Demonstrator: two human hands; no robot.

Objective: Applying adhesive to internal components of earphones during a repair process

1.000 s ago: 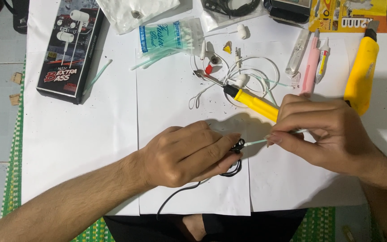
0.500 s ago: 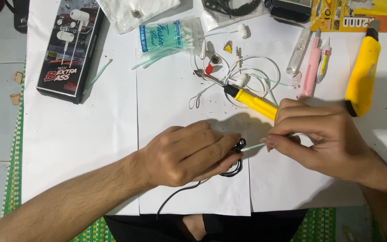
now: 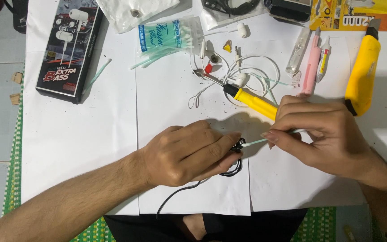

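Observation:
My left hand (image 3: 189, 152) pinches a small black earphone (image 3: 237, 146) over the white paper, and its black cable (image 3: 180, 192) trails down toward me. My right hand (image 3: 323, 134) holds a pale green cotton swab (image 3: 258, 142) whose white tip touches the earphone. Just above my hands lies a yellow-handled soldering iron (image 3: 251, 99), beside a tangle of white earphone wire (image 3: 251, 74).
A black earphone box (image 3: 66, 49) lies at top left, a bag of green cotton swabs (image 3: 166, 39) at top centre. A yellow utility knife (image 3: 361, 71), a pink pen (image 3: 311, 67) and a glue tube (image 3: 323, 59) lie at right. White paper sheets (image 3: 81, 134) cover the surface.
My right hand has shifted slightly, keeping the swab tip against the earphone. The left hand stays where it was.

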